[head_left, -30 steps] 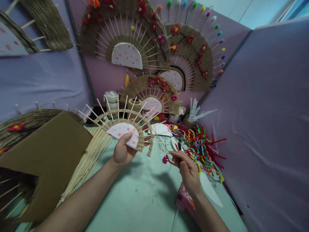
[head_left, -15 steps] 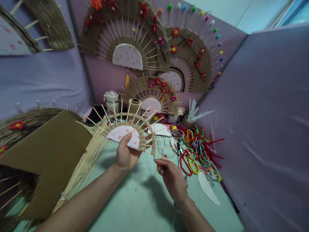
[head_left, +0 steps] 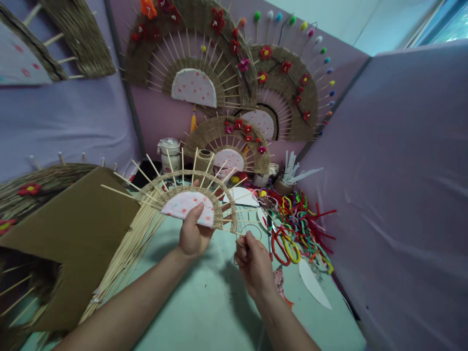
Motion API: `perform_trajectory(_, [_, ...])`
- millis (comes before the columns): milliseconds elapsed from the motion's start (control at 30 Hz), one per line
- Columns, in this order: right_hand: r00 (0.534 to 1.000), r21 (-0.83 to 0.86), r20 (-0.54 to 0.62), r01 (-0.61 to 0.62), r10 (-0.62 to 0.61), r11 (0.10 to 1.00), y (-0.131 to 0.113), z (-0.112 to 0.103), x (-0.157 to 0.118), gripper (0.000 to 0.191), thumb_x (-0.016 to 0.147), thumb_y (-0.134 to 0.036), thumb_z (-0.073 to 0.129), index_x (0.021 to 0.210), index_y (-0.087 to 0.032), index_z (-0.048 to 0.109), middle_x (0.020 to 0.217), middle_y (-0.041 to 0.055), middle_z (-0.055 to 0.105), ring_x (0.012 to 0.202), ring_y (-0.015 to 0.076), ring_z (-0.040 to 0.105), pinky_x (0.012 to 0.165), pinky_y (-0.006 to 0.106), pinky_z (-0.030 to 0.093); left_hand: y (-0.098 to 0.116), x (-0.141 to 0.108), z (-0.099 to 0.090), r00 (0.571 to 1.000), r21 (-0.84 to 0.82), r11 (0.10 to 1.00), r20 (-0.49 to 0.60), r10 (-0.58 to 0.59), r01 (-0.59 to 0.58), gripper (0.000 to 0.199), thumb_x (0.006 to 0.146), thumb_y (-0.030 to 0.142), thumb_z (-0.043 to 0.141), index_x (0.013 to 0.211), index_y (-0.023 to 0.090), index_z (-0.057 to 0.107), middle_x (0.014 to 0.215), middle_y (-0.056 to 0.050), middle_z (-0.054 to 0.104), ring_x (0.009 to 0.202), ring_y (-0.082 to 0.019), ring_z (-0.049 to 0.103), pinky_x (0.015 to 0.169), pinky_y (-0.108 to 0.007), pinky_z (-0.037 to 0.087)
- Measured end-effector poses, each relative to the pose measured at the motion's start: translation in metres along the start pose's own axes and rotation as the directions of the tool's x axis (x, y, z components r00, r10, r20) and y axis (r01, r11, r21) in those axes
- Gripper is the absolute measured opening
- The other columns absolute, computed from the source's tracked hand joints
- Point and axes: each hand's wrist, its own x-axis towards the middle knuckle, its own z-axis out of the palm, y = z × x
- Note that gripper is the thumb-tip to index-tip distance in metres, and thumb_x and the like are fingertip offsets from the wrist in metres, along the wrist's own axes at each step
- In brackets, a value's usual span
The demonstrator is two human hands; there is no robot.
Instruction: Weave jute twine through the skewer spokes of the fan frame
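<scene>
half-round woven fan (head_left: 218, 213) was held up over the table (head_left: 204, 302), roughly mid-frame, ahead of the person; long axis = its straight edge, which ran side to side and dipped slightly toward the right. left hand (head_left: 194, 235) gripped it, thumb pressed on the dotted cloth panel (head_left: 179, 204), other fingers behind. right hand (head_left: 254, 265) was just below and beside the right end of the woven band, so that end lay up and to the left of its fingertips; right hand was the nearer one to that corner, left nearer the middle. right thumb and fingers were drawn together, pinching what looked like a thin strand (head_left: 240, 234) at the fan's corner; too fine to tell strand from stick tip there. bare sticks spread out past the outer band, a few pointing right, just above the right hand, so these were closest in its way. beside it on the right: red-handled scissors (head_left: 281, 247), then tangled pipe cleaners (head_left: 303, 219) and a white card piece (head_left: 314, 283). pink object (head_left: 279, 279) lay by the right wrist, partly hidden. left of the fan: stick bundle (head_left: 127, 248) and brown cardboard (head_left: 84, 243). twine spool (head_left: 204, 161) and white jar (head_left: 170, 153) stood behind.
</scene>
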Motion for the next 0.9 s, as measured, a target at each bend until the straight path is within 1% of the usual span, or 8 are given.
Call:
perform_trajectory(100, [1.0,0.054,0.004,0.005,-0.005,0.999,0.002,0.002,0.002,0.032,0.074,-0.045,0.066,0.065,-0.016,0.058,0.047,-0.009,0.032,0.042,0.0048,0.022,0.042,0.02,0.017,-0.003,-0.001,-0.002,0.999,0.019,1.0,0.044,-0.021,0.02,0.063,0.075,0.02,0.059,0.134,0.03,0.041,0.119,-0.005,0.063,0.106,-0.028,0.061,0.087,-0.046,0.05])
perform_trajectory(200, [0.999,0.048,0.022,0.038,-0.04,0.998,0.002,0.003,0.005,0.03,0.075,-0.044,0.065,0.065,-0.016,0.057,0.047,-0.009,0.033,0.043,0.0047,0.021,0.042,0.02,0.017,-0.006,-0.001,-0.003,0.987,0.131,0.984,0.09,-0.133,0.121,0.06,0.075,0.018,0.062,0.132,0.022,0.046,0.113,-0.008,0.066,0.105,-0.028,0.061,0.088,-0.045,0.049])
perform_trajectory(367, [0.993,-0.042,0.002,0.119,-0.119,0.992,-0.002,-0.002,0.009,0.031,0.076,-0.044,0.063,0.065,-0.016,0.057,0.049,-0.0084,0.032,0.043,0.0055,0.022,0.042,0.02,0.017,-0.011,-0.002,-0.005,0.969,0.28,0.941,0.098,-0.226,0.191,0.052,0.078,0.021,0.062,0.129,0.024,0.049,0.111,-0.007,0.067,0.096,-0.024,0.065,0.086,-0.045,0.051])
perform_trajectory(500, [0.99,-0.088,-0.021,0.135,-0.138,0.987,0.0,-0.007,0.013,0.034,0.076,-0.048,0.062,0.065,-0.016,0.056,0.05,-0.0074,0.036,0.043,0.0057,0.023,0.042,0.02,0.017,-0.014,-0.002,-0.006,0.954,0.312,0.916,0.08,-0.29,0.253,0.034,0.078,0.028,0.063,0.108,0.012,0.062,0.105,-0.012,0.068,0.092,-0.027,0.067,0.084,-0.044,0.053])
perform_trajectory(600, [0.98,-0.184,0.002,0.197,-0.2,0.963,0.005,-0.009,0.012,0.035,0.081,-0.05,0.055,0.07,-0.017,0.06,0.05,-0.0069,0.036,0.044,0.0071,0.027,0.043,0.021,0.021,-0.016,-0.001,-0.007,0.964,0.306,0.92,0.03,-0.266,0.244,0.029,0.077,0.03,0.064,0.098,0.01,0.066,0.102,-0.013,0.068,0.094,-0.029,0.066,0.083,-0.044,0.053])
perform_trajectory(667, [0.961,-0.324,0.045,0.273,-0.273,0.906,0.006,-0.009,0.008,0.033,0.083,-0.048,0.054,0.076,-0.017,0.063,0.052,-0.0052,0.04,0.048,0.009,0.034,0.046,0.023,0.027,-0.017,0.0,-0.008,0.974,0.293,0.933,0.021,-0.224,0.208,0.028,0.077,0.03,0.064,0.099,0.012,0.065,0.102,-0.011,0.068,0.097,-0.029,0.065,0.082,-0.044,0.054])
perform_trajectory(767, [0.919,-0.528,0.144,0.384,-0.366,0.758,0.003,-0.009,0.002,0.023,0.082,-0.039,0.057,0.084,-0.019,0.066,0.063,-0.0015,0.052,0.059,0.0123,0.045,0.055,0.025,0.036,-0.016,0.002,-0.009,0.982,0.294,0.94,0.02,-0.187,0.173,0.026,0.077,0.028,0.064,0.098,0.013,0.065,0.107,-0.011,0.066,0.1,-0.028,0.063,0.082,-0.044,0.054])
perform_trajectory(900, [0.84,-0.649,0.3,0.527,-0.451,0.549,-0.013,-0.014,0.001,0.015,0.084,-0.03,0.056,0.089,-0.021,0.067,0.076,0.0027,0.06,0.067,0.015,0.051,0.061,0.027,0.039,-0.01,0.006,-0.009,0.982,0.37,0.912,-0.004,-0.19,0.178,0.026,0.076,0.026,0.065,0.097,0.012,0.066,0.112,-0.012,0.064,0.099,-0.029,0.063,0.08,-0.044,0.056])
